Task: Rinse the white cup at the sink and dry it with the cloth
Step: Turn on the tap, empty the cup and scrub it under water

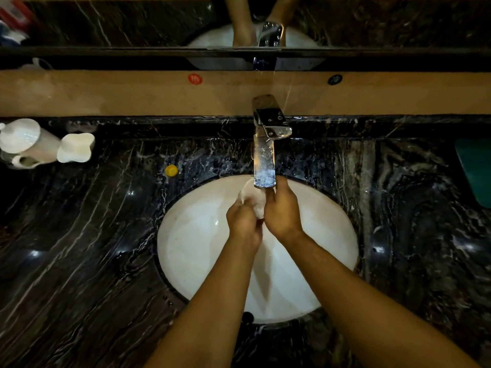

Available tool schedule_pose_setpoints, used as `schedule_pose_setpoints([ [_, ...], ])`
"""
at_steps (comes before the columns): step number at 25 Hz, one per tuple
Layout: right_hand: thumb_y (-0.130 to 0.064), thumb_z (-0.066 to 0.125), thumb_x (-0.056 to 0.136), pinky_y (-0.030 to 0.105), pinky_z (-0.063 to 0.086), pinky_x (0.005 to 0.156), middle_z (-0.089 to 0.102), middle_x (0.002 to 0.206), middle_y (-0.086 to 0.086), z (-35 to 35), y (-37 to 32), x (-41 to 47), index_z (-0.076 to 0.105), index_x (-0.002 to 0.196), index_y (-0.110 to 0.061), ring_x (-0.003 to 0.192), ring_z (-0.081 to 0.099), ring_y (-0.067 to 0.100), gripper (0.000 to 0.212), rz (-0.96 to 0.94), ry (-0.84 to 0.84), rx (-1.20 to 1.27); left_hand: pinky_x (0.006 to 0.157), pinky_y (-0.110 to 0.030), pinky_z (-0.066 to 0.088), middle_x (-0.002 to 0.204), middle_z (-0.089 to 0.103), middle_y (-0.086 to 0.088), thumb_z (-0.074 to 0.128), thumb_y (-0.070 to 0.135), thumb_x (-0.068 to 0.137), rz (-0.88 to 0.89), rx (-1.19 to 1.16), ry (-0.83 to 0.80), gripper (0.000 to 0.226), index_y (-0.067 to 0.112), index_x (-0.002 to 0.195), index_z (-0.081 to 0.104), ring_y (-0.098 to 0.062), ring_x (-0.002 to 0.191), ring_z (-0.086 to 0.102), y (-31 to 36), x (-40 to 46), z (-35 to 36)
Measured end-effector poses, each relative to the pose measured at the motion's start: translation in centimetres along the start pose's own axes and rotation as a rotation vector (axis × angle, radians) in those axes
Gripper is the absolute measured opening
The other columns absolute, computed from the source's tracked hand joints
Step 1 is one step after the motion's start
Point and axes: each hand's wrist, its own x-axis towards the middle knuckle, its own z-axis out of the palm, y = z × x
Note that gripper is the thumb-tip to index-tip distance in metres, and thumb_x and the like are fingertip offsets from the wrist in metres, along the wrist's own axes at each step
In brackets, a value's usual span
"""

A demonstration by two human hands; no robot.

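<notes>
The white cup [254, 199] is held over the white oval sink [191, 235], right under the spout of the chrome faucet [264, 155]. My left hand [243, 224] grips the cup from the near left side. My right hand [281, 211] wraps its right side, fingers reaching up toward the spout. The cup is blurred and mostly covered by both hands. A teal cloth [475, 171] lies at the far right edge of the counter.
Dark veined marble counter [79, 248] surrounds the sink. At the far left stand a white jug [22, 139] and a white wavy-rimmed cup [75, 147]. A small yellow cap [171, 170] lies left of the faucet. A mirror runs along the back.
</notes>
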Motion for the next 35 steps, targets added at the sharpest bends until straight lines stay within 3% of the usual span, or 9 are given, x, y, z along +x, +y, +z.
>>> schedule_pose_setpoints([
  [6, 0.002, 0.057, 0.090, 0.015, 0.051, 0.079, 0.062, 0.115, -0.007, 0.2, 1.6, -1.3, 0.047, 0.140, -0.026, 0.101, 0.063, 0.012, 0.058, 0.106, 0.040, 0.154, 0.067, -0.033, 0.062, 0.102, 0.078, -0.011, 0.052, -0.008, 0.092, 0.103, 0.052, -0.046, 0.036, 0.017, 0.105, 0.073, -0.025, 0.086, 0.076, -0.4, 0.7, 0.5],
  [10, -0.005, 0.062, 0.092, 0.046, 0.062, 0.079, 0.071, 0.118, 0.008, 0.2, 2.1, -0.8, 0.058, 0.131, -0.014, 0.096, 0.073, 0.027, 0.041, 0.238, -0.010, 0.270, 0.057, -0.031, 0.058, 0.098, 0.079, -0.008, 0.057, 0.002, 0.094, 0.205, 0.276, -0.072, 0.025, 0.017, 0.104, 0.075, -0.024, 0.082, 0.074, 0.0, 1.2, -0.9],
  [15, -0.031, 0.050, 0.103, 0.043, 0.061, 0.049, 0.074, 0.085, 0.014, -0.1, 1.7, -0.6, 0.065, 0.104, -0.005, 0.055, 0.072, 0.032, 0.030, 0.300, -0.046, 0.211, 0.055, -0.032, 0.054, 0.093, 0.076, -0.009, 0.056, 0.011, 0.093, 0.224, 0.523, -0.081, 0.020, 0.014, 0.104, 0.072, -0.029, 0.084, 0.071, 0.7, 1.0, -1.8],
  [20, -0.024, 0.061, 0.097, 0.023, 0.047, 0.068, 0.065, 0.098, -0.006, -0.2, 1.8, -0.9, 0.056, 0.115, -0.016, 0.085, 0.062, 0.013, 0.019, -0.044, 0.044, -0.104, 0.069, -0.037, 0.055, 0.093, 0.063, -0.018, 0.045, 0.012, 0.078, -0.200, 0.028, -0.115, 0.021, 0.005, 0.089, 0.062, -0.031, 0.078, 0.063, 2.1, 0.1, -2.6],
  [22, -0.014, 0.067, 0.091, 0.009, 0.042, 0.068, 0.062, 0.104, -0.009, -0.4, 2.2, -1.2, 0.055, 0.117, -0.017, 0.089, 0.057, 0.006, 0.028, -0.162, -0.063, -0.167, 0.074, -0.039, 0.055, 0.087, 0.064, -0.017, 0.056, 0.025, 0.084, -0.271, -0.076, -0.131, 0.021, 0.006, 0.091, 0.061, -0.031, 0.078, 0.064, 2.7, -0.1, -2.4],
  [25, -0.007, 0.071, 0.084, 0.010, 0.045, 0.079, 0.061, 0.114, -0.005, -0.7, 3.1, -2.0, 0.057, 0.117, -0.020, 0.094, 0.054, -0.005, 0.038, -0.233, -0.239, -0.139, 0.074, -0.040, 0.055, 0.073, 0.063, -0.013, 0.058, 0.024, 0.090, -0.259, -0.012, -0.172, 0.018, 0.006, 0.093, 0.058, -0.027, 0.071, 0.065, 3.0, -0.1, -1.4],
  [29, -0.017, 0.064, 0.085, 0.015, 0.045, 0.095, 0.056, 0.133, -0.012, -0.8, 3.4, -2.8, 0.064, 0.112, -0.034, 0.117, 0.052, -0.006, 0.032, -0.053, -0.271, 0.151, 0.080, -0.046, 0.052, 0.096, 0.065, -0.018, 0.049, 0.016, 0.094, -0.295, -0.083, -0.191, 0.023, 0.008, 0.115, 0.056, -0.031, 0.083, 0.063, 3.2, -0.2, -0.7],
  [32, -0.012, 0.055, 0.098, 0.015, 0.043, 0.104, 0.045, 0.150, 0.000, 0.2, 2.6, -1.8, 0.049, 0.142, -0.022, 0.133, 0.049, 0.012, 0.045, 0.036, -0.126, 0.240, 0.094, -0.047, 0.051, 0.122, 0.063, -0.026, 0.050, 0.011, 0.100, -0.216, -0.101, -0.218, 0.040, -0.002, 0.138, 0.052, -0.034, 0.100, 0.063, 2.2, -0.3, -0.1],
  [35, -0.015, 0.054, 0.099, 0.039, 0.057, 0.093, 0.059, 0.139, 0.007, 0.8, 1.4, -0.2, 0.035, 0.152, -0.025, 0.114, 0.067, 0.024, 0.057, 0.299, -0.073, 0.548, 0.105, -0.054, 0.047, 0.132, 0.062, -0.030, 0.057, -0.003, 0.095, -0.109, -0.104, -0.183, 0.042, -0.001, 0.138, 0.056, -0.039, 0.108, 0.063, 1.5, -0.1, 0.4],
])
